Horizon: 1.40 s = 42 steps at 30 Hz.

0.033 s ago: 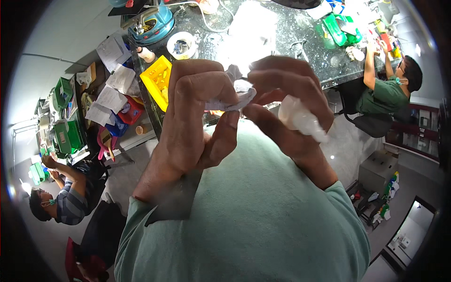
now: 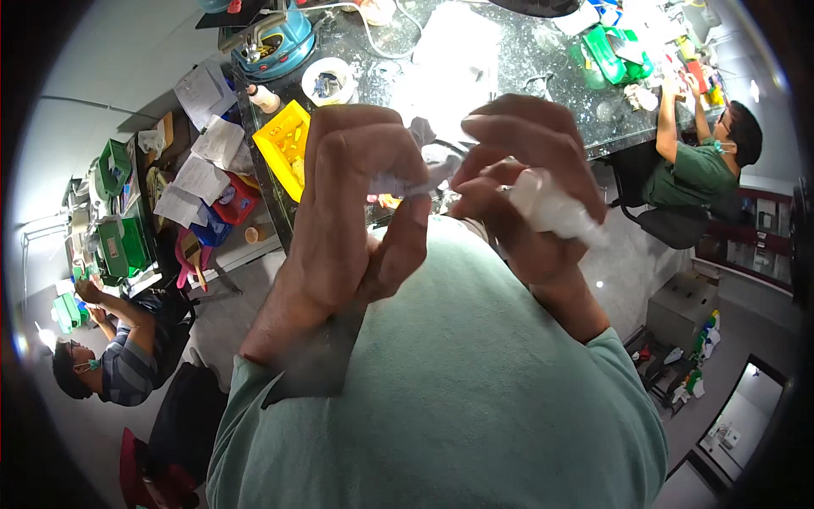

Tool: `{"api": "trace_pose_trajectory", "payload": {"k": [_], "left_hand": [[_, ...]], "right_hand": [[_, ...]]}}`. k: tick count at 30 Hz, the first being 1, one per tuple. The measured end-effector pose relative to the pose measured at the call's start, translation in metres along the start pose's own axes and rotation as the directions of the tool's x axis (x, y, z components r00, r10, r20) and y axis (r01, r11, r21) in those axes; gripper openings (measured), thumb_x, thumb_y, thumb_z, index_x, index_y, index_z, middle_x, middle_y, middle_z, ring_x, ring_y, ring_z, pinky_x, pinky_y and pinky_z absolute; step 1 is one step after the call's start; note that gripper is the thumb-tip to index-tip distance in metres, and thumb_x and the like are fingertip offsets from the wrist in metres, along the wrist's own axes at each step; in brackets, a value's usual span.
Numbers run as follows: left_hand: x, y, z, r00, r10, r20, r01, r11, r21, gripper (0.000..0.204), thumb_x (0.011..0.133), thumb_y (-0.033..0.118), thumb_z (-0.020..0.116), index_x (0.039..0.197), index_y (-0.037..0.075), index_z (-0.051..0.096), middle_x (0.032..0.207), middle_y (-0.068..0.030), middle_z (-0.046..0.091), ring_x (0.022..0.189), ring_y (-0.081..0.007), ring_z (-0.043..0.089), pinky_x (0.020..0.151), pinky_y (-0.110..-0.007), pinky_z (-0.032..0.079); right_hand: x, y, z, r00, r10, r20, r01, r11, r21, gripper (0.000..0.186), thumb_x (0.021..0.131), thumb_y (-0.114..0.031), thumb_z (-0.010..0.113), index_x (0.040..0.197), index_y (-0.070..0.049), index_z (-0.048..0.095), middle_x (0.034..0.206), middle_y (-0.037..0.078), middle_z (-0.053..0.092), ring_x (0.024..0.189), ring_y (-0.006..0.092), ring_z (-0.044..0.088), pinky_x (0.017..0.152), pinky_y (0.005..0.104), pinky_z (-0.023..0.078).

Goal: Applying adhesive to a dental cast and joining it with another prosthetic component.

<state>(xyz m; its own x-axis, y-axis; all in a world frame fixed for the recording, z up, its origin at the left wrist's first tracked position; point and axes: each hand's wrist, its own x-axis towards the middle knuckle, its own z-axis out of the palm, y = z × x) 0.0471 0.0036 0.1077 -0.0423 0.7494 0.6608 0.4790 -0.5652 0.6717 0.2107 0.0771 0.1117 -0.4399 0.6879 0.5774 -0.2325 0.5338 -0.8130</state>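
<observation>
Between my raised hands, over the near edge of the workbench, is a small, thin, crumpled whitish piece, probably cloth and blurred. My left hand pinches it between thumb and bent fingers. My right hand is just right of the piece, with thumb and fingertips curled toward it. Held against the palm by the lower fingers of that hand is a small translucent white squeeze bottle, its nozzle pointing down to the right. Whether the right fingertips touch the whitish piece, I cannot tell.
The dark speckled bench carries a yellow bin, a white tub, a small bottle, a blue machine and green bins. One person works at right, another at left. Papers lie left.
My right hand, with the squeeze bottle, has shifted slightly right, and its fingers have come away from the whitish piece. My left hand stays almost where it was.
</observation>
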Motion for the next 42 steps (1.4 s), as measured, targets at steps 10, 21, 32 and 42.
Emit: {"api": "trace_pose_trajectory", "payload": {"k": [10, 21, 32, 42], "left_hand": [[-0.007, -0.014, 0.007, 1.000, -0.016, -0.025, 0.018, 0.997, 0.076, 0.034, 0.081, -0.002, 0.057, 0.110, -0.002, 0.040, 0.100, -0.0156, 0.047, 0.093, -0.0232, 0.047, 0.078, -0.035, 0.043], [-0.002, -0.009, -0.001, 0.997, 0.023, -0.073, -0.018, 0.997, 0.077, 0.035, 0.072, -0.002, 0.061, 0.103, -0.001, 0.044, 0.095, -0.0148, 0.051, 0.087, -0.0193, 0.049, 0.073, -0.032, 0.044], [-0.005, -0.014, 0.000, 0.997, 0.050, -0.057, -0.049, 0.999, 0.022, 0.043, 0.076, -0.001, 0.061, 0.111, 0.000, 0.036, 0.097, -0.0140, 0.049, 0.083, -0.0180, 0.045, 0.071, -0.032, 0.041], [-0.007, -0.014, 0.001, 0.997, 0.063, -0.040, -0.062, 0.998, 0.027, 0.044, 0.077, -0.003, 0.060, 0.113, 0.000, 0.035, 0.098, -0.0147, 0.049, 0.083, -0.0176, 0.046, 0.071, -0.030, 0.041]], "right_hand": [[0.006, -0.002, -0.036, 0.828, 0.531, 0.180, -0.561, 0.788, 0.254, 0.050, 0.088, -0.033, 0.050, 0.120, 0.004, 0.053, 0.071, -0.004, 0.039, 0.054, 0.0030, 0.035, 0.041, 0.0183, 0.025], [0.028, -0.015, -0.050, 0.957, 0.042, 0.288, -0.054, 0.998, 0.034, 0.051, 0.078, -0.006, 0.074, 0.121, 0.009, 0.051, 0.101, 0.015, 0.064, 0.092, 0.0181, 0.065, 0.080, 0.0286, 0.051], [0.050, -0.020, -0.051, 0.872, 0.116, 0.476, -0.053, 0.988, -0.143, 0.037, 0.083, -0.007, 0.071, 0.115, 0.007, 0.059, 0.109, 0.017, 0.066, 0.092, 0.0197, 0.065, 0.079, 0.0309, 0.051], [0.064, -0.026, -0.052, 0.807, 0.131, 0.576, 0.095, 0.934, -0.345, 0.032, 0.079, -0.005, 0.073, 0.109, 0.002, 0.066, 0.101, 0.015, 0.070, 0.084, 0.0190, 0.067, 0.069, 0.0320, 0.053]]}}
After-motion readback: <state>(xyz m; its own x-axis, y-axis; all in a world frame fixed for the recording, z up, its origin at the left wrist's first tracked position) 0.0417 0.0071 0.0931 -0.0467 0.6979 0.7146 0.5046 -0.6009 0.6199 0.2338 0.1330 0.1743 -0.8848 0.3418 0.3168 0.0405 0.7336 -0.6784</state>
